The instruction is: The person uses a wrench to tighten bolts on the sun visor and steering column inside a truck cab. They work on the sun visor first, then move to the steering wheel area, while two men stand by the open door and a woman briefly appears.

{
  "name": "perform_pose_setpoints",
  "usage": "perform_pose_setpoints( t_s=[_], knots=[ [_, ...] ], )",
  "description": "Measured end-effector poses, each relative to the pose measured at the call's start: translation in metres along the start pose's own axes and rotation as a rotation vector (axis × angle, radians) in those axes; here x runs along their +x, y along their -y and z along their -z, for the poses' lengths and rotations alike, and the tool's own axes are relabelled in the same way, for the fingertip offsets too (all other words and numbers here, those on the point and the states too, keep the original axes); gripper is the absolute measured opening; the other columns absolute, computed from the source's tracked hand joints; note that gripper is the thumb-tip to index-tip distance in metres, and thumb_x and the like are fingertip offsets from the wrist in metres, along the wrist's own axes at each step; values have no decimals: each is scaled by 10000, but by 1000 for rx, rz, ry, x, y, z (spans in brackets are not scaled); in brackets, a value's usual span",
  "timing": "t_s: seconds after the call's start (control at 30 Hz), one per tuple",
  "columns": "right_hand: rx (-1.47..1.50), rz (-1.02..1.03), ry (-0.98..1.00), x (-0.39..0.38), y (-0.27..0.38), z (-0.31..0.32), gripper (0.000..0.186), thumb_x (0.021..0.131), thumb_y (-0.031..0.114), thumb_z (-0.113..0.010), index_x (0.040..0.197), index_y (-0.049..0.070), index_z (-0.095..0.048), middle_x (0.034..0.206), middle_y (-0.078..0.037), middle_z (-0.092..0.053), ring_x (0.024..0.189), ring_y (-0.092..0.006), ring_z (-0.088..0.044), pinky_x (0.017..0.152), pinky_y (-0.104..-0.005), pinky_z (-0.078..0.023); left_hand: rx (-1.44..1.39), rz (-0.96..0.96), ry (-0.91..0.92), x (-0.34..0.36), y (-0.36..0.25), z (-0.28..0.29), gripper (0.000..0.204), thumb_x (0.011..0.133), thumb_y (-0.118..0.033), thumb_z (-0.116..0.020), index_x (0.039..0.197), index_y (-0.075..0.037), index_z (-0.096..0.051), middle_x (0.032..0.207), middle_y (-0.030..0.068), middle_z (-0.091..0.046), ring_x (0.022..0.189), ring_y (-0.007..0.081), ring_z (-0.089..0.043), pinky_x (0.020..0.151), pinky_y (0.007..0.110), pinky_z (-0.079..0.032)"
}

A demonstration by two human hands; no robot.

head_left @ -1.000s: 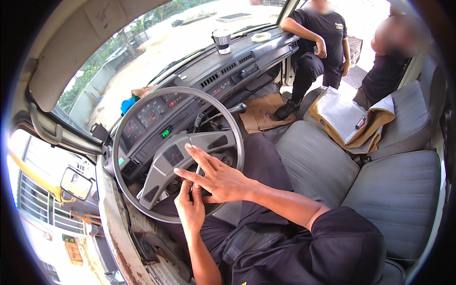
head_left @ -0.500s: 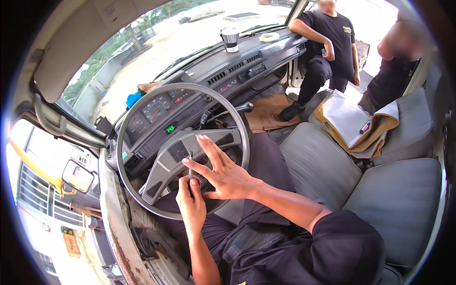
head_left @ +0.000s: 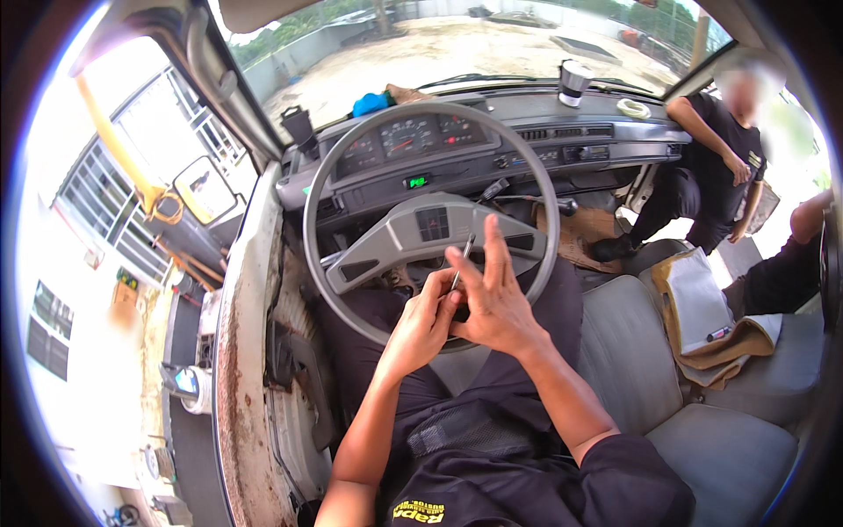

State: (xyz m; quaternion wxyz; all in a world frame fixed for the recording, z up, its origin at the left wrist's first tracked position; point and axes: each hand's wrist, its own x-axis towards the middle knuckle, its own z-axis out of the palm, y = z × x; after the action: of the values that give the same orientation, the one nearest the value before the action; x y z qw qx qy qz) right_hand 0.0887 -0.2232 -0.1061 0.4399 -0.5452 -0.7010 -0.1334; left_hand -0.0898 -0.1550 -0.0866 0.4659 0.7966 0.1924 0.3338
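I sit in the driver's seat of an old vehicle, behind a grey steering wheel (head_left: 327, 167). My left hand (head_left: 424, 329) is closed around a thin metal tool (head_left: 463, 257) whose tip points up toward the wheel hub (head_left: 421, 230). My right hand (head_left: 499, 306) rests against the left one, fingers spread and pointing upward, holding nothing that I can see. Both hands hover at the lower rim of the wheel, above my dark trousers (head_left: 518, 386).
On the dashboard (head_left: 527, 110) stand a cup (head_left: 575, 81), a tape roll (head_left: 632, 108) and a blue cloth (head_left: 369, 103). A notebook with a pen (head_left: 702, 307) lies on the passenger seat (head_left: 632, 360). One person (head_left: 711, 167) leans at the passenger door, another (head_left: 786, 277) beside. The rusty door frame (head_left: 241, 351) is at left.
My view has swung so the wheel sits more centred. Both hands have lifted closer to the hub, and the thin metal tool now shows above my left fingers.
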Motion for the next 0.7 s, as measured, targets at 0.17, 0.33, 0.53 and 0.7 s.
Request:
perform_pose_setpoints(
  t_s=[0.17, 0.33, 0.53, 0.7],
  knots=[
    [39, -45, 117, -1, 0, 1, 1266, 745, 298, -1036, 1815, 378, -364, 1888, -345, -127, 1691, -536, -356, 1321, -584, -460, 27, -17, -1, -5, 3, 1, 339, 1190, -107, -620, 1491, 33, -548, 1133, 249, -813, 1038, 438, -822, 899, 474, -630],
    [-46, -60, 210, 3, 11, 10, 1073, 697, 319, -1047, 1678, 326, -612, 1846, -302, -272, 1286, -368, -781, 1012, -449, -687, 91, -9, -76, -6, 6, -4, 321, 1160, -167, -663, 1412, 18, -592, 1041, 257, -818, 927, 488, -803, 786, 528, -618],
    [-34, -101, 128, -2, 6, 6, 946, 630, 295, -1046, 1526, 247, -745, 1788, -246, -378, 876, -171, -793, 829, -366, -696, 220, 37, -18, -1, 10, -4, 349, 1161, -291, -681, 1341, 8, -675, 965, 229, -827, 864, 470, -805, 726, 527, -609],
    [16, -144, 76, -2, 3, 3, 850, 597, 286, -1030, 1414, 256, -797, 1782, -234, -389, 758, -142, -740, 781, -345, -681, 283, 67, -5, 0, 2, 0, 366, 1157, -363, -678, 1293, -25, -712, 923, 217, -822, 837, 455, -804, 696, 531, -604]
  ],
)
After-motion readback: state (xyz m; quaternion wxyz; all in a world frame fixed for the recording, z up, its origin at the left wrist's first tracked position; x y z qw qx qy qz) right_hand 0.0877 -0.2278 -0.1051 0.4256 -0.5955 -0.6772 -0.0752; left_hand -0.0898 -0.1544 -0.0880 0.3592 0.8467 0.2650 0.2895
